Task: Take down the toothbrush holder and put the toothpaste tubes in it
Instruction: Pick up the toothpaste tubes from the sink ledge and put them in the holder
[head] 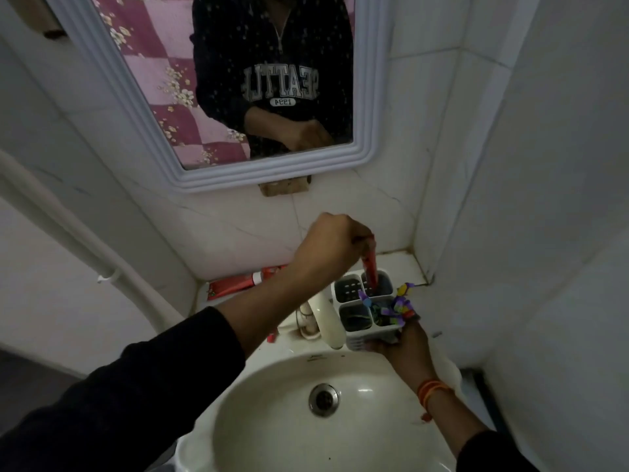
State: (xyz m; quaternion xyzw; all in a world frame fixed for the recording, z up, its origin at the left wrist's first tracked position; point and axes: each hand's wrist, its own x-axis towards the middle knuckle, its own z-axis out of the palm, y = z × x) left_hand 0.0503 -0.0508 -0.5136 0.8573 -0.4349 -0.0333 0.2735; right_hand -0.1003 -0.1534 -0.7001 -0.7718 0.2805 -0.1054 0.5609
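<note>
Left hand [326, 243]: closed on red toothpaste tube [370, 267], tip in holder's 12 o'clock compartment. Right hand [403, 345]: gripping toothbrush holder [369, 310] base, at basin's [272, 403] 1 o'clock. Second tube [238, 282]: ledge, 9 o'clock of holder.

My sink [272, 447] is shiny and smooth. Its drain [324, 399] is shiny metal. My holder [369, 330] looks like white plastic.
</note>
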